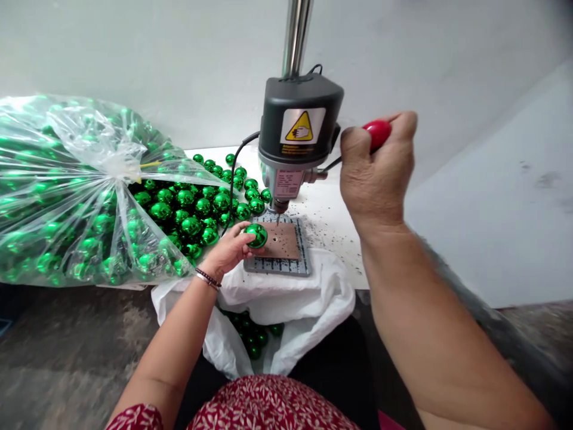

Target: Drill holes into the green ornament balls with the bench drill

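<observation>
Green ball (256, 236) pinched in left hand (229, 249), far side hidden; right hand (378, 173) grips red knob (378, 133), partly covered.

Green ball (258, 236), red knob (379, 134)

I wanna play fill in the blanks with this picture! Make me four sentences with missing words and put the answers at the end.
1. The left hand holds a shiny ball coloured ____.
2. The right hand grips a handle coloured ____.
3. On the machine, the yellow warning sign has the shape of a ____.
4. The bag that is not see-through is coloured ____.

Missing words: green; red; triangle; white.
</observation>
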A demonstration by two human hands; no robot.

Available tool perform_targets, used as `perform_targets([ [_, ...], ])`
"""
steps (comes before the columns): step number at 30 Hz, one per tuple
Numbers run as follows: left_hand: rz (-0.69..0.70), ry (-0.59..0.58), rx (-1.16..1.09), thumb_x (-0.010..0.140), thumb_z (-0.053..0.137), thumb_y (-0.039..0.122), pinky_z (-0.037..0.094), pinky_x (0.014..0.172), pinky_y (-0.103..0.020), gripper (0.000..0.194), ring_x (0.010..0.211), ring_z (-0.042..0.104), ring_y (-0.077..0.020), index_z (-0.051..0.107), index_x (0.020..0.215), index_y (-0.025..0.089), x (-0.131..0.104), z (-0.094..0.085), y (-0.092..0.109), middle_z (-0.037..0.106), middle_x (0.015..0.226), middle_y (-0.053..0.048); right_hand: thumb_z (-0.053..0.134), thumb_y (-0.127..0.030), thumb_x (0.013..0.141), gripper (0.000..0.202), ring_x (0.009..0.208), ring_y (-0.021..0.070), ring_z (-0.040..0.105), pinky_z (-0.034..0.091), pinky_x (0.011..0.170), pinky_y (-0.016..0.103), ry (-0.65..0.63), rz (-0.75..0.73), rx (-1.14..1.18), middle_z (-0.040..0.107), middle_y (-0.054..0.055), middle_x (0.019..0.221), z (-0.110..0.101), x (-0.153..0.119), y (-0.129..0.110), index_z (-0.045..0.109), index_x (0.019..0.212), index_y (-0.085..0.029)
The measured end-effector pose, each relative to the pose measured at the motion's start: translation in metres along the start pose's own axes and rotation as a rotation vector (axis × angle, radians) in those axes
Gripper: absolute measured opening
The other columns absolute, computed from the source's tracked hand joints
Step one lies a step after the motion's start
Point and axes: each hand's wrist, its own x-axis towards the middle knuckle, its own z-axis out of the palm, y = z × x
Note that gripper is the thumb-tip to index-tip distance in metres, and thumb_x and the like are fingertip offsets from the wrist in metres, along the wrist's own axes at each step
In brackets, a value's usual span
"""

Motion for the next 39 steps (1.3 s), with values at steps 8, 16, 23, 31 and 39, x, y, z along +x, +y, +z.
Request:
perform_targets([
  [8,0.351,0.160,0.930,0.067,0.075,0.025,0.044,0.104,-0.042,0.061,0.117,0.057,-0.0274,0.059,0.125,0.015,0.022,0.005,-0.006,0.062,0.126,-0.012,0.057,-0.018,0.083,0.021,0.065,0.0010,0.033,0.039,0.074,0.019,-0.010,0.027,0.116,0.039,-0.007,0.071,-0.002,0.000,-0.004,0.036,0.084,-0.017],
  [16,0.498,0.061,1.226,0.073,0.071,0.023,0.042,0.107,-0.044,0.062,0.122,0.055,-0.0288,0.053,0.132,0.016,0.033,0.011,-0.016,0.059,0.131,-0.015,0.055,-0.021,0.085,0.023,0.065,0.0009,0.033,0.039,0.073,0.018,-0.038,-0.019,0.152,0.039,-0.007,0.074,-0.003,-0.002,-0.001,0.032,0.084,-0.019],
  [23,0.415,0.049,1.017,0.089,0.052,0.038,0.042,0.104,-0.045,0.052,0.118,0.056,-0.0272,0.046,0.136,0.015,0.024,0.011,-0.019,0.060,0.129,-0.014,0.053,-0.024,0.085,0.022,0.065,0.0001,0.035,0.042,0.075,0.018,-0.036,-0.059,0.167,0.038,-0.007,0.075,-0.001,-0.003,0.003,0.032,0.084,-0.019],
  [31,0.281,0.208,0.737,0.075,0.070,0.037,0.045,0.100,-0.038,0.061,0.108,0.062,-0.0237,0.054,0.129,0.015,0.029,0.018,-0.014,0.066,0.118,-0.010,0.048,-0.030,0.089,0.018,0.064,0.0012,0.040,0.045,0.073,0.019,-0.010,-0.140,0.077,0.040,-0.005,0.076,0.003,-0.001,0.013,0.033,0.088,-0.020],
  [39,0.308,0.209,0.799,0.067,0.077,0.033,0.048,0.095,-0.037,0.061,0.101,0.064,-0.0228,0.059,0.123,0.015,0.039,0.018,-0.010,0.069,0.114,-0.009,0.047,-0.034,0.090,0.019,0.069,0.0033,0.043,0.047,0.075,0.021,-0.032,-0.145,0.049,0.044,-0.003,0.080,0.001,-0.001,0.014,0.034,0.090,-0.020],
])
